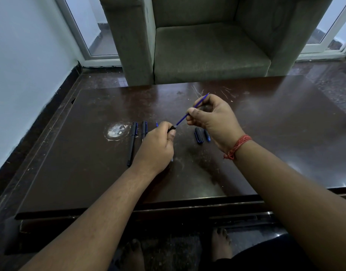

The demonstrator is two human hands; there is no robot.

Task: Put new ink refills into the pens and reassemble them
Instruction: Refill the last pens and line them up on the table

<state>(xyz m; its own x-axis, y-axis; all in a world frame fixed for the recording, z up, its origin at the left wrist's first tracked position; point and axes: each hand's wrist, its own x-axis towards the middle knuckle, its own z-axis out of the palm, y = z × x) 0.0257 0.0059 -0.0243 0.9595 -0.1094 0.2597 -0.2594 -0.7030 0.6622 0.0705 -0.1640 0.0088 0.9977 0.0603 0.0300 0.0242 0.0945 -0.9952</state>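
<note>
Over the middle of the dark brown table (266, 133), the left hand (158, 147) is curled round a black pen barrel (171, 130), only its open end showing past the fingers. The right hand (213, 118) pinches a thin blue refill (189, 114) between thumb and fingertips, the other fingers loosely bent, and the refill's lower end sits at the barrel's mouth (whether inside it, I cannot tell). Toward the left edge, two capped black pens (132, 143) lie side by side; just under the right hand rest a dark cap (199, 135) and a small blue piece (207, 135). A red thread (239, 146) circles the right wrist, and a grey armchair (197, 47) stands beyond the far edge.
</note>
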